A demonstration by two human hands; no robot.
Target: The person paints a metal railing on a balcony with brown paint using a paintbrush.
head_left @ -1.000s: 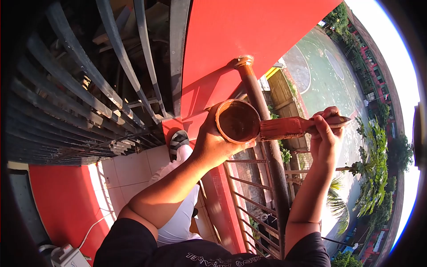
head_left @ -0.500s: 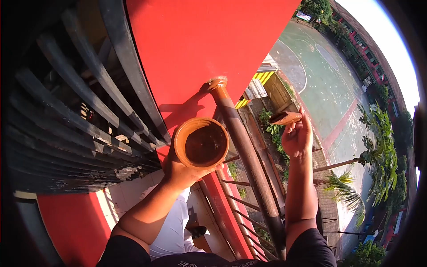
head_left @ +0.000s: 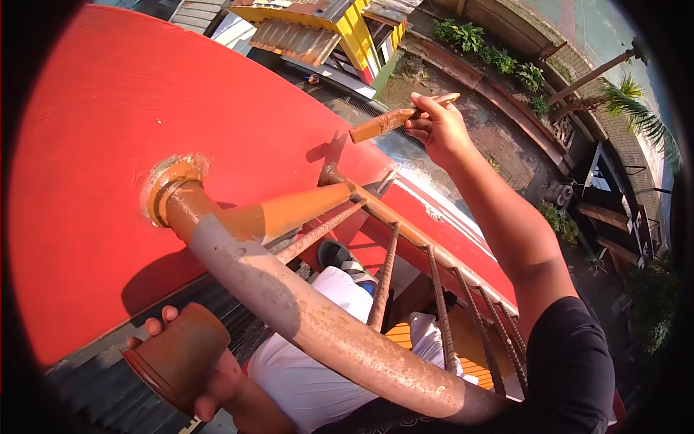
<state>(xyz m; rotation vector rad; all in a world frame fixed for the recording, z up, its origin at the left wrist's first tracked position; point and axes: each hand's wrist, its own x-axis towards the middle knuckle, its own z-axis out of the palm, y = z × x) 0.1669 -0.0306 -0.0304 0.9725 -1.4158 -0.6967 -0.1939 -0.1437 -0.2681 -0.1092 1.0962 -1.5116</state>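
My left hand [head_left: 230, 376] is wrapped round a brown plastic pot [head_left: 184, 351], low at the left. The pot is tilted and its inside is hidden. Up at the right of the rail, my right hand [head_left: 439, 132] grips a paintbrush [head_left: 383, 125] by its handle, bristles pointing left toward the red wall [head_left: 159, 87]. A thick metal pipe rail [head_left: 311, 315] runs between my hands. Its end at the wall is coated orange-brown, while the rest looks grey and rusty. The lower pipe [head_left: 307, 208] is also orange-brown along much of its length. The brush touches neither pipe.
Rusty vertical bars [head_left: 439, 304] line the railing below. A sandalled foot [head_left: 340, 259] and pale trouser cloth [head_left: 311, 369] show beneath the rail. Far below are a yellow hut [head_left: 354, 36], plants [head_left: 463, 35] and paving. Dark corrugated slats [head_left: 101, 394] lie at lower left.
The view has swung down and toward the wall. My left hand has lowered and tipped the pot, and my right hand has carried the brush across, beyond the railing near the wall.
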